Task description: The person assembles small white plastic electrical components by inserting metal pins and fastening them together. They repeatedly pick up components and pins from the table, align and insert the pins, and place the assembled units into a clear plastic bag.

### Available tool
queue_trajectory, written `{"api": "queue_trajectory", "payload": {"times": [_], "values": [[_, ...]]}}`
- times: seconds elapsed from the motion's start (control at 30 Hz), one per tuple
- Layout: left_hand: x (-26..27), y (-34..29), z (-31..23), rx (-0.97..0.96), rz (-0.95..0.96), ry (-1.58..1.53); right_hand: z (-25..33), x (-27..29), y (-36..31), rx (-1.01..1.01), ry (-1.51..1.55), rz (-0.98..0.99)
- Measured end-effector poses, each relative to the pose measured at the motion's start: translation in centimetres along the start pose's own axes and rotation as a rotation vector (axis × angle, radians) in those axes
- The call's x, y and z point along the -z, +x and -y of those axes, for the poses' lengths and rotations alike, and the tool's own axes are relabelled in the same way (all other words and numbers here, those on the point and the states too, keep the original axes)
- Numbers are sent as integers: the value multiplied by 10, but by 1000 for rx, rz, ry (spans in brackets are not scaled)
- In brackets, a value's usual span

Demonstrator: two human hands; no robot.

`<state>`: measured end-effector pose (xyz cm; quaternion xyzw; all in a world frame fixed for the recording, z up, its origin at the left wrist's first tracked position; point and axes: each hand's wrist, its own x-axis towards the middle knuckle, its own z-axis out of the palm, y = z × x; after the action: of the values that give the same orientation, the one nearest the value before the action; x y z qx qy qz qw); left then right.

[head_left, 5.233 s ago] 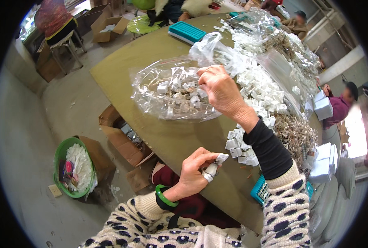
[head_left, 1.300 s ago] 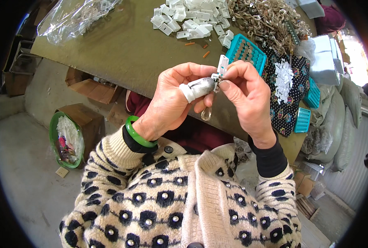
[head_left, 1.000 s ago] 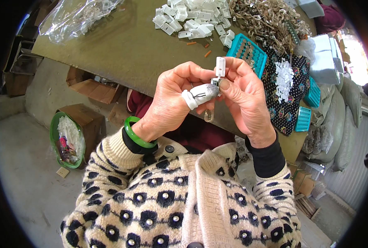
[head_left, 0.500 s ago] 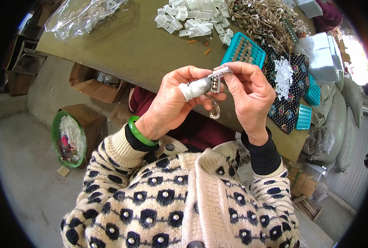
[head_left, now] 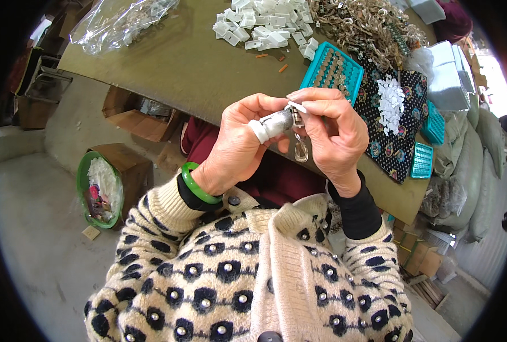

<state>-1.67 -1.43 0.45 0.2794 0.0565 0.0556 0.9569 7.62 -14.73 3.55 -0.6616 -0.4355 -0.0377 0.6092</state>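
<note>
1. Two hands meet over the lap, both closed on one small assembly. The left hand, its thumb wrapped in a white and grey thumb guard, pinches a small white plastic piece; the right hand closes on the same piece from the other side.
2. One metal clip hangs below the pinched piece, between the two palms. Half a second ago it hung a little lower and further right; the hands have since drawn closer together and the fingers cover more of the piece. Judged from this, the clip is being pressed home into the piece.
3. One green bangle sits on the left wrist, above a spotted knitted cardigan.
4. One brown table lies just beyond the hands. On it: a heap of white plastic pieces, a mound of metal clips, a teal tray with rows of parts, and a clear bag at the far left.
5. One dark patterned cloth at the right carries a scatter of small white bits.
6. Several cardboard boxes and one green bin stand on the floor at the left.
7. Nothing stands between the hands and the table; the fingers themselves hide the joint.
</note>
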Motion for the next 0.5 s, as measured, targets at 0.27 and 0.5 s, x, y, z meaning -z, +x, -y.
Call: {"api": "queue_trajectory", "payload": {"times": [0.27, 0.5], "values": [[-1, 1, 6, 174, 37, -152, 7, 4, -10, 111, -201, 108], [-2, -3, 17, 237, 9, -256, -5, -10, -19, 257, -272, -20]]}}
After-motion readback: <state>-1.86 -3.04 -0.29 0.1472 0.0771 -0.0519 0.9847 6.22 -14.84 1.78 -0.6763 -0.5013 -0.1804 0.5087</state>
